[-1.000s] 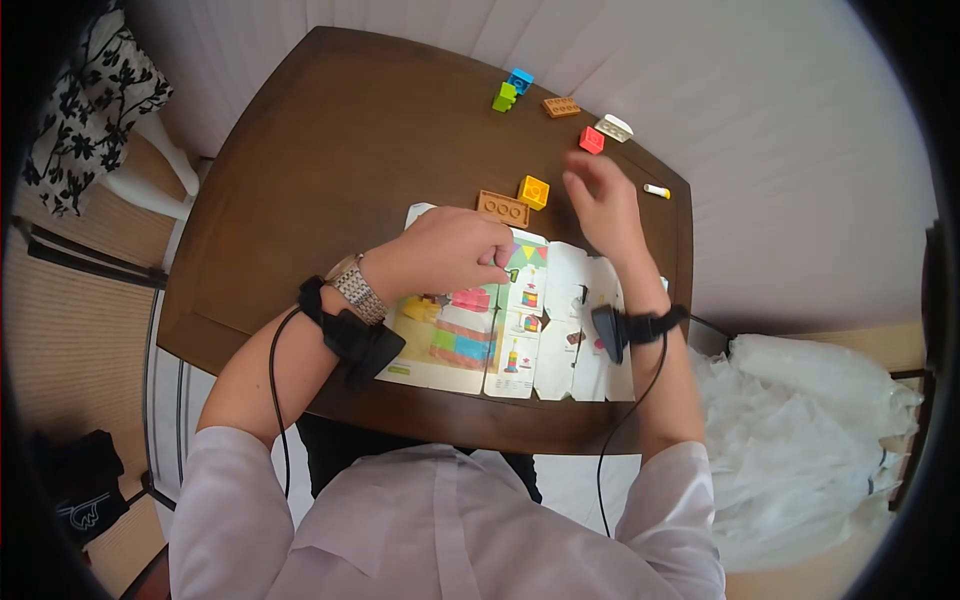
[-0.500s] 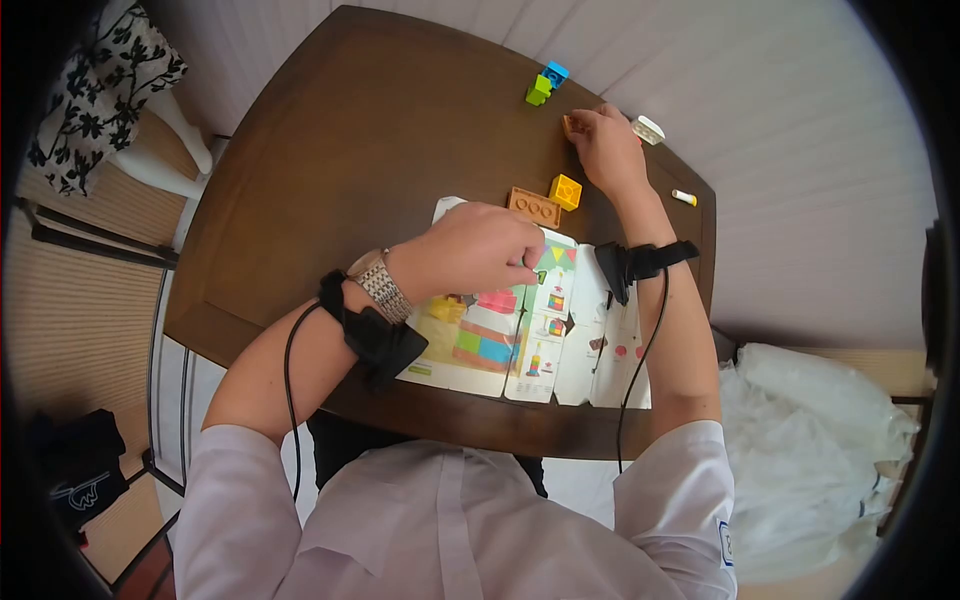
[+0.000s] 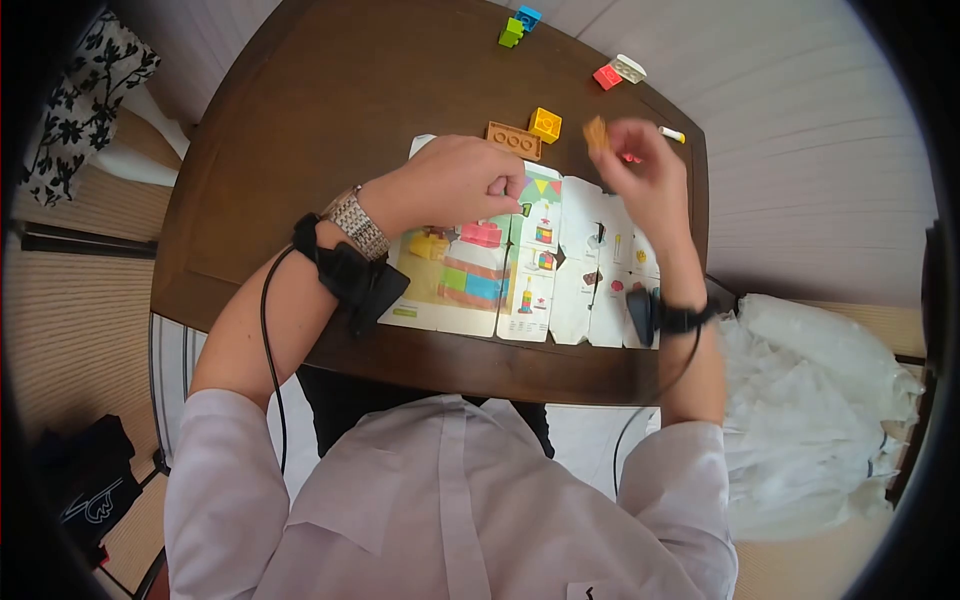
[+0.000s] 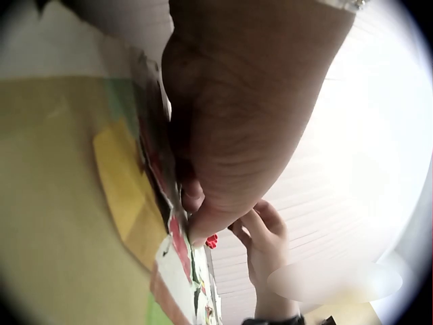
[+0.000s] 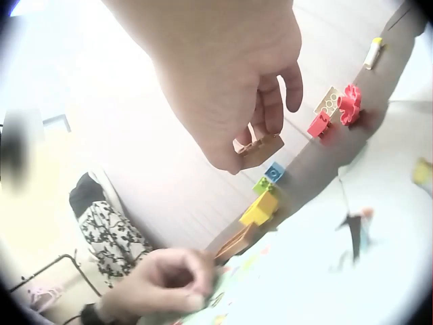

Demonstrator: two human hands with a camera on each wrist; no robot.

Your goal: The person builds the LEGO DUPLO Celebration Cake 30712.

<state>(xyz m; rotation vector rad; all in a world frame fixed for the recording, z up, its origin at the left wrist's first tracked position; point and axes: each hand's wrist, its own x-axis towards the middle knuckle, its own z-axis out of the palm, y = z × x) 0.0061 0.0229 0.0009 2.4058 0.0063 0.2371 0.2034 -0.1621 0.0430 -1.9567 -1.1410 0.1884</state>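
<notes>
My right hand (image 3: 650,180) pinches a small brown toy brick (image 5: 260,152) between thumb and fingertips, raised over the table beyond the picture sheet. The brick looks blurred in the head view. My left hand (image 3: 455,182) rests on the upper part of the sheet (image 3: 575,320), fingers loosely curled and holding nothing. Just past its knuckles lies a longer brown brick (image 3: 514,141), hollow side up, with a yellow brick (image 3: 545,125) beside it. Partly hidden by the right hand is a red flower-shaped piece (image 5: 350,105).
Blue (image 3: 528,17) and green (image 3: 511,33) bricks sit together at the far edge. Red (image 3: 607,77) and white (image 3: 629,68) pieces lie at the far right. A small white-and-yellow cylinder (image 3: 672,134) is near the right edge. A cable hangs from each wrist camera.
My right hand has reached to the far side, taken hold of the small brown brick and drawn it back nearer the sheet. The left hand stays on the sheet. The head view has shifted.
</notes>
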